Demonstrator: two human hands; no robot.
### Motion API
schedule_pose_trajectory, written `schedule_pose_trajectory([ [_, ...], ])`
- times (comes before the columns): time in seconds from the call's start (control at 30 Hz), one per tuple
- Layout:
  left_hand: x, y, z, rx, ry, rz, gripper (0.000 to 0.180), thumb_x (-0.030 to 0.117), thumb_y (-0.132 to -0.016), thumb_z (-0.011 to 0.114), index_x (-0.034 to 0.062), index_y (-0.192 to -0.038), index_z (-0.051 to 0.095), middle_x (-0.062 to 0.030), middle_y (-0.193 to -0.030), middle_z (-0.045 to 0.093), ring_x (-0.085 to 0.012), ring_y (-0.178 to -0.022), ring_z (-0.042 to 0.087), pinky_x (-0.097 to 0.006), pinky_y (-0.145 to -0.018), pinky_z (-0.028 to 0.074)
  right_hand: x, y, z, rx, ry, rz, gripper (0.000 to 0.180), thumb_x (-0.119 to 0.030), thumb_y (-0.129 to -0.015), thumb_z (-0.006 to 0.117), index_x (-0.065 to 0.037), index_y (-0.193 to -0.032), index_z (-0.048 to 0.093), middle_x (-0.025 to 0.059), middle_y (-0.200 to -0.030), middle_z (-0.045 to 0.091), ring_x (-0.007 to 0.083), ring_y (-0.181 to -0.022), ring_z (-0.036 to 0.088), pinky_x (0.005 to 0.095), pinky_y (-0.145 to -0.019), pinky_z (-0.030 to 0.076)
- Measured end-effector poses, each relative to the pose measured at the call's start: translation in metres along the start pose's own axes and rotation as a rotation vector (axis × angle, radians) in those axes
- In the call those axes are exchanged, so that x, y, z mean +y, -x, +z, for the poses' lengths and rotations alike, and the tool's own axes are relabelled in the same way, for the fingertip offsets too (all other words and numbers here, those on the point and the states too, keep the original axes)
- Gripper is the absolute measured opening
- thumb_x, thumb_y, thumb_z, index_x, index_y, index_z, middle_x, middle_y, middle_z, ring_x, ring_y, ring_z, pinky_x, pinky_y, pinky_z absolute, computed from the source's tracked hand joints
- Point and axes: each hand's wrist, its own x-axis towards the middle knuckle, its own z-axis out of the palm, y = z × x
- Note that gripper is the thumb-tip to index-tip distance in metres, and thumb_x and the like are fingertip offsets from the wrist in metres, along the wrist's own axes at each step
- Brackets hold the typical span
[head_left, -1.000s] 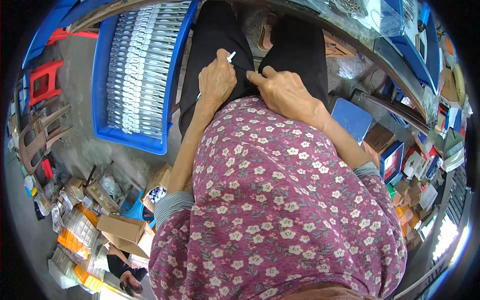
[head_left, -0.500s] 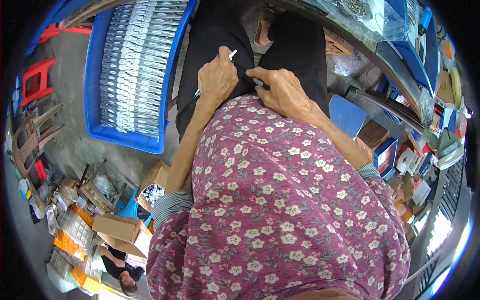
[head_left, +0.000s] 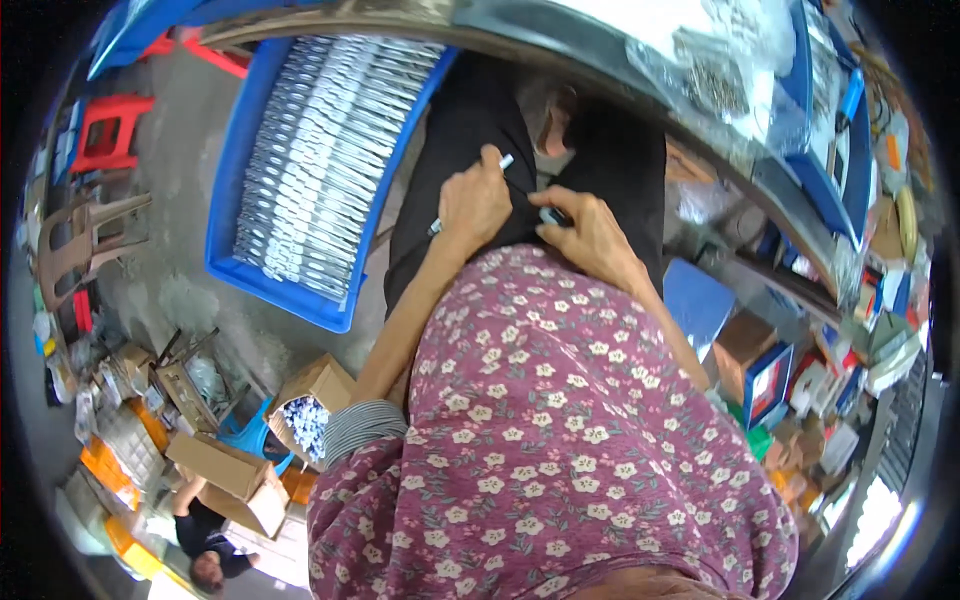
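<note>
My left hand [head_left: 475, 205] is closed around a slim stick-like tool [head_left: 505, 163], held above my lap. A white end sticks out past the thumb, and a darker metallic end shows below the fist. Just to the right, my right hand [head_left: 592, 235] pinches a short dark piece with a grey end [head_left: 551, 215] between thumb and fingers; its kind is not clear. The two hands are apart. Left of my legs stands a long blue tray [head_left: 222, 205] with rows of white-and-silver slim tools [head_left: 320, 165].
A workbench edge [head_left: 560, 50] curves across the front, with a plastic bag of small metal parts [head_left: 715, 85] on it. Red stool [head_left: 110, 130] and brown chair [head_left: 75, 240] stand left. Behind left, a person [head_left: 205, 545] is by an open carton [head_left: 225, 465]. Boxes crowd the right.
The whole view has shifted, so hands, tray and bench appear lower and further right. Both hands keep their holds. The person behind has moved an arm.
</note>
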Motion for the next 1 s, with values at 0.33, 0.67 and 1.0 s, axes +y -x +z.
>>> schedule_pose_trajectory([
  [0.33,-0.032,-0.01,-0.081,0.178,1.343,-0.3,0.02,0.004,-0.081,0.049,-0.0021,-0.099,0.045,-0.009,-0.072,0.056,-0.009,-0.053,0.047,-0.02,-0.049,0.039,0.052,0.022,-0.007,0.158,-0.091,-0.041,0.037,-0.009,-0.077,0.057,0.001,-0.112,0.054,0.0179,-0.103,0.061,0.0258,-0.095,0.059,0.0317,-0.083,0.043],
  [0.67,-0.124,-0.095,-0.099,0.49,1.351,-0.55,0.012,-0.003,-0.075,0.06,-0.0059,-0.085,0.055,-0.0061,-0.067,0.053,-0.0139,-0.055,0.051,-0.026,-0.045,0.042,0.063,0.022,-0.004,0.205,-0.5,0.217,0.033,-0.008,-0.082,0.058,0.0,-0.113,0.054,0.0001,-0.065,0.052,0.0048,-0.05,0.041,0.0203,-0.043,0.03],
  [1.0,-0.152,-0.17,-0.069,0.648,1.224,-0.574,0.01,-0.006,-0.063,0.066,-0.0106,-0.062,0.057,-0.016,-0.057,0.059,-0.0198,-0.041,0.057,-0.029,-0.032,0.046,0.061,0.017,-0.004,0.196,-0.521,0.271,0.034,-0.01,-0.082,0.058,-0.002,-0.115,0.054,0.0008,-0.063,0.052,0.0054,-0.047,0.042,0.019,-0.039,0.029],
])
